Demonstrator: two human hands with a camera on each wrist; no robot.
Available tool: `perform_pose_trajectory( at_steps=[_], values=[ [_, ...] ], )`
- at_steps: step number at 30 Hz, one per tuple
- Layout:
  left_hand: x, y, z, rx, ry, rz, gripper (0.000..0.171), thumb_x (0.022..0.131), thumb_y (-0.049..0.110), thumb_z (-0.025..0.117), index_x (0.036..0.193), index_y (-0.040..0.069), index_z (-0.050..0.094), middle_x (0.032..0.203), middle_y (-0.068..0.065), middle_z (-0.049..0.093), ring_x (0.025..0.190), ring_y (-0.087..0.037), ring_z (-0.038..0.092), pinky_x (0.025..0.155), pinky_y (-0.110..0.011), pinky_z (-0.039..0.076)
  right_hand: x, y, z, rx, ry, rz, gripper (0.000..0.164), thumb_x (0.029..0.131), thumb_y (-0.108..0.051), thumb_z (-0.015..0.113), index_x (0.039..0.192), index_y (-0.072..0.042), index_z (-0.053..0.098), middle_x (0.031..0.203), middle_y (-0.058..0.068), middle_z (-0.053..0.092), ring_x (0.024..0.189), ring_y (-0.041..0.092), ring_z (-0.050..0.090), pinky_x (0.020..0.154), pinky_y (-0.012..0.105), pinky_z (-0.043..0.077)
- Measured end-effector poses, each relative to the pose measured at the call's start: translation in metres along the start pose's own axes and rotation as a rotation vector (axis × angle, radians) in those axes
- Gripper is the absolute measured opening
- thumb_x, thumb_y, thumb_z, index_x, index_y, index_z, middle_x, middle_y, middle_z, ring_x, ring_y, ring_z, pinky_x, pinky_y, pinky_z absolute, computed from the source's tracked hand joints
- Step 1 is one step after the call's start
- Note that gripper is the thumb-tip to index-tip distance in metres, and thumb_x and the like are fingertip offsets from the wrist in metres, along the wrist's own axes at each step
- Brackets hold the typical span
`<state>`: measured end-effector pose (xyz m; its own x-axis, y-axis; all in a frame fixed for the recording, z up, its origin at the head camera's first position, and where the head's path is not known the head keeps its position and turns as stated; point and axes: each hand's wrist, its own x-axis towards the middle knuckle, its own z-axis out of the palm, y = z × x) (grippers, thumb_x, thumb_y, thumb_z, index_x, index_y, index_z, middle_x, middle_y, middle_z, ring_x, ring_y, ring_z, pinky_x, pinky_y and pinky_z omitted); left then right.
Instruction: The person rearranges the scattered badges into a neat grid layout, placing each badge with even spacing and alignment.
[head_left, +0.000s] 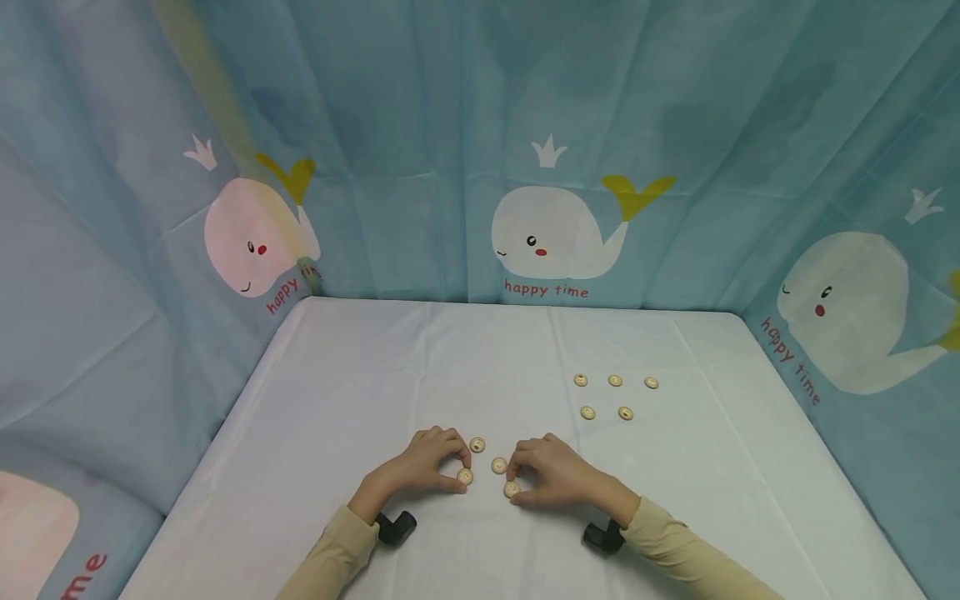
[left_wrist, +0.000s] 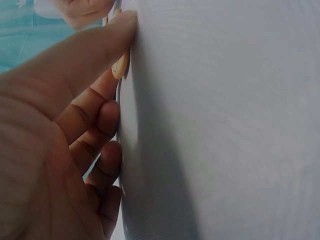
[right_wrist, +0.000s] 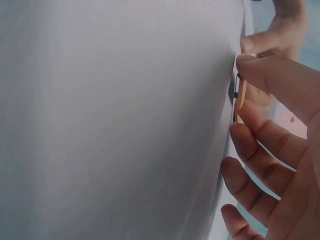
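Thumb and finger of my left hand [head_left: 426, 462] pinch a small round wooden disc [head_left: 465, 477] by its edges, low at the white tabletop. My right hand [head_left: 553, 473] pinches a second wooden disc [head_left: 512, 489] in the same manner. The right wrist view shows that disc [right_wrist: 242, 94] edge-on, with something dark beneath it. Between the hands lies another disc [head_left: 499, 466], close to the right fingertips. Just beyond the left fingertips is one more disc [head_left: 477, 445]. Faint dark marks show on the discs' faces; their pattern is too small to read.
Farther back on the right, several similar discs [head_left: 615, 381] lie in two loose rows. A white cloth [head_left: 360, 358] with creases covers the table. Blue curtains [head_left: 390, 233] printed with whales stand around its back and sides. Each wrist wears a black camera [head_left: 397, 528].
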<state>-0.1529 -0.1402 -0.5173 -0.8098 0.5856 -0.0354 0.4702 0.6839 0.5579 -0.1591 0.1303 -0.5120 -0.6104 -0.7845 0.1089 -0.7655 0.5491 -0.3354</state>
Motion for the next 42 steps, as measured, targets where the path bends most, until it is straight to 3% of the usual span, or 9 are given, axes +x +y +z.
perform_pose_trajectory(
  at_steps=[8, 17, 29, 42],
  values=[
    [0.0, 0.002, -0.003, -0.001, -0.005, 0.007, 0.026, 0.072, 0.036, 0.077, 0.089, 0.027, 0.06, 0.095, 0.013, 0.052, 0.087, -0.006, 0.038, 0.091, -0.044, 0.028, -0.01, 0.013, -0.006, 0.035, 0.003, 0.077, 0.02, 0.076, -0.046, 0.071, 0.088, -0.033, 0.062, 0.086, -0.021, 0.055, 0.081, -0.004, 0.049, 0.077, 0.026, 0.037],
    [0.0, 0.002, -0.003, -0.001, -0.008, 0.012, 0.026, 0.072, 0.035, 0.077, 0.089, 0.027, 0.06, 0.095, 0.013, 0.052, 0.087, -0.007, 0.038, 0.091, -0.044, 0.028, -0.022, 0.031, -0.014, 0.035, 0.086, 0.151, 0.02, 0.075, -0.046, 0.072, 0.086, -0.032, 0.063, 0.082, -0.02, 0.055, 0.078, -0.001, 0.051, 0.074, 0.027, 0.039],
    [0.001, 0.001, -0.002, -0.002, -0.002, 0.014, 0.026, 0.071, 0.036, 0.078, 0.089, 0.027, 0.06, 0.095, 0.014, 0.051, 0.087, -0.006, 0.038, 0.09, -0.043, 0.028, -0.046, 0.065, -0.033, -0.022, 0.186, 0.238, 0.02, 0.074, -0.039, 0.075, 0.084, -0.03, 0.061, 0.082, -0.018, 0.054, 0.073, 0.003, 0.048, 0.069, 0.027, 0.036],
    [0.0, 0.002, -0.002, -0.016, -0.006, 0.013, 0.026, 0.072, 0.035, 0.077, 0.089, 0.026, 0.061, 0.097, 0.013, 0.052, 0.088, -0.007, 0.038, 0.091, -0.044, 0.028, -0.076, 0.099, -0.052, -0.081, 0.278, 0.393, 0.019, 0.072, -0.034, 0.077, 0.084, -0.027, 0.063, 0.08, -0.015, 0.054, 0.071, 0.005, 0.047, 0.066, 0.028, 0.033]
  ],
)
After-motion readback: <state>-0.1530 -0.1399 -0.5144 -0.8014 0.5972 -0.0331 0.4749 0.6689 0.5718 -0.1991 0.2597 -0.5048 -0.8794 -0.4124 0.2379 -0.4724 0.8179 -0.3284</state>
